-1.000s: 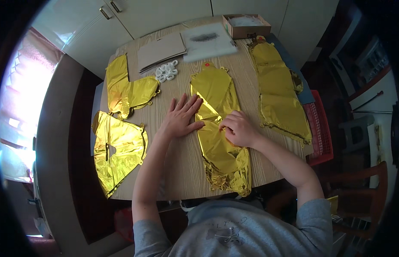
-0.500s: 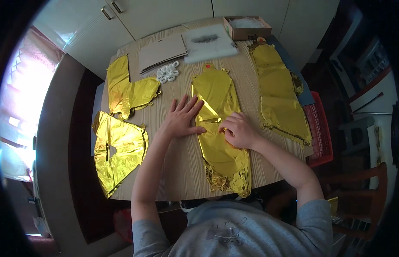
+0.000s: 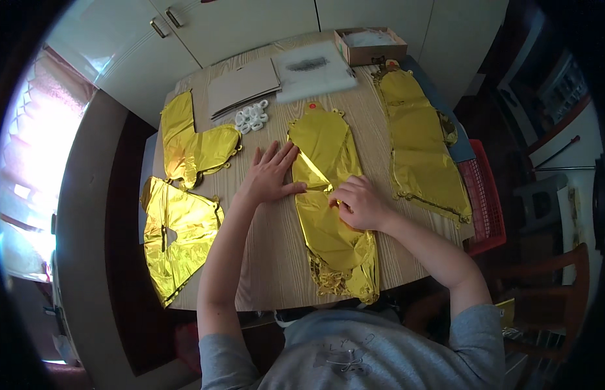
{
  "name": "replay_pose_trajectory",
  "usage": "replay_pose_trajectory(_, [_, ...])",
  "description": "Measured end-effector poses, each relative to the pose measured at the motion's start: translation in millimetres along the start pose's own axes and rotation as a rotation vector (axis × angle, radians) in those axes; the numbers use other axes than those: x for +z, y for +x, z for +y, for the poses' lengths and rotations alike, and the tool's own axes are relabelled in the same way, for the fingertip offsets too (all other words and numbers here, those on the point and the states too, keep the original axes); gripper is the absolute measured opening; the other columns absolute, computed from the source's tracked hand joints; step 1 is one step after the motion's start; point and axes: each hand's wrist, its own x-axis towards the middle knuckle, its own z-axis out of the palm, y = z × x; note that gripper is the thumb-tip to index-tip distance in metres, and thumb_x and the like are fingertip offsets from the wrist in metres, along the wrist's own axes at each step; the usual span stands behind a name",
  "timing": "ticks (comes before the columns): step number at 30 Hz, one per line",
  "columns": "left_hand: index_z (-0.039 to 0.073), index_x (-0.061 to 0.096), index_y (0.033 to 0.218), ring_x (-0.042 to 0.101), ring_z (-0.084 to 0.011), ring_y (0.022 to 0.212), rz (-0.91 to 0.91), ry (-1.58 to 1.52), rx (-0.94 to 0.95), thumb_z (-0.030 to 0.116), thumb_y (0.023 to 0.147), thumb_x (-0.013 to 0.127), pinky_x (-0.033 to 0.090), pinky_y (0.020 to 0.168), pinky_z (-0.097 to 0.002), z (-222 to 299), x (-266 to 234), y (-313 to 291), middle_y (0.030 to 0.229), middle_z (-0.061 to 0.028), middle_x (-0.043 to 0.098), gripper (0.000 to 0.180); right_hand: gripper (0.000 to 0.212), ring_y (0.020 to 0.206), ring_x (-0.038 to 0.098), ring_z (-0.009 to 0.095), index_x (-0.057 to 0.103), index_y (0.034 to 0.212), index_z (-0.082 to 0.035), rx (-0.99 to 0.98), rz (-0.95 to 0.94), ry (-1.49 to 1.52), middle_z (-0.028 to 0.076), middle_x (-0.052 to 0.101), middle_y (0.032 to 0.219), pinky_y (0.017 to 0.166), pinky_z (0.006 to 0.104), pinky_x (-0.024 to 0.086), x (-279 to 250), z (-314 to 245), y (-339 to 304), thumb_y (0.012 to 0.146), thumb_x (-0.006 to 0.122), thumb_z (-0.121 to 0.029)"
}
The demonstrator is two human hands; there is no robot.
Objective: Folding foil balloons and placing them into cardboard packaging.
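Observation:
A flat gold foil balloon (image 3: 321, 140) lies lengthwise on the table in front of me, with a small red mark on its far tab and crumpled foil at its near end. My left hand (image 3: 269, 177) is spread flat at its left edge, fingertips and thumb reaching onto the foil. On the balloon's middle, beside a shiny crease, rests my right hand (image 3: 360, 203) with its fingers curled in. Whether those fingers pinch foil or something else is hidden under them.
More flat gold foil balloons lie at the left (image 3: 182, 237), far left (image 3: 198, 143) and right (image 3: 423, 140). White rings (image 3: 252, 117) sit beside grey cardboard sheets (image 3: 244, 84), a translucent plastic bag (image 3: 315, 75) and an open carton (image 3: 371, 49). A red basket (image 3: 488, 195) stands off the table's right side.
My view has shifted slightly. My right hand, still curled, has moved a little nearer to me along the foil; the left hand stays spread at the edge.

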Motion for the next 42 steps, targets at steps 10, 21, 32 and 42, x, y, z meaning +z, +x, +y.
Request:
replay_pose_trajectory(10, [0.008,0.024,0.151,0.019,-0.033,0.146,-0.022,0.016,-0.052,0.082,0.057,0.064,0.014,0.116,-0.0574,-7,-2,14,0.157,-0.0088,0.027,0.126,0.014,0.093,0.057,0.024,0.065,0.087,-0.01,0.011,-0.028,-0.042,0.005,0.063,0.091,0.085,0.0395,0.043,-3,-1,0,0.075,0.059,-0.01])
replay_pose_trajectory(21, [0.009,0.02,0.152,0.014,-0.032,0.147,-0.028,-0.021,-0.068,0.081,0.057,0.065,0.012,0.116,-0.0592,-8,4,13,0.159,-0.0076,0.02,0.128,0.049,0.133,0.041,0.026,0.05,0.134,-0.005,-0.213,-0.225,-0.197,0.011,0.047,0.14,0.113,0.0462,0.027,7,-50,2,0.091,0.056,-0.03])
replay_pose_trajectory(32, [0.008,0.021,0.152,0.014,-0.0316,0.147,-0.025,-0.016,-0.072,0.083,0.058,0.063,0.011,0.116,-0.0591,-8,3,11,0.159,-0.0073,0.021,0.128,0.05,0.141,0.031,0.028,0.047,0.14,-0.016,-0.243,-0.411,-0.25,0.008,0.038,0.15,0.117,0.05,0.02,18,-42,-4,0.097,0.046,-0.041])
replay_pose_trajectory(42, [0.008,0.021,0.152,0.015,-0.0314,0.147,-0.024,-0.014,-0.073,0.083,0.058,0.063,0.011,0.116,-0.059,-8,4,11,0.159,-0.0072,0.021,0.128,0.04,0.142,0.029,0.031,0.053,0.135,-0.033,-0.289,-0.451,-0.226,0.001,0.038,0.151,0.116,0.0571,0.017,15,-45,-2,0.097,0.045,-0.044])
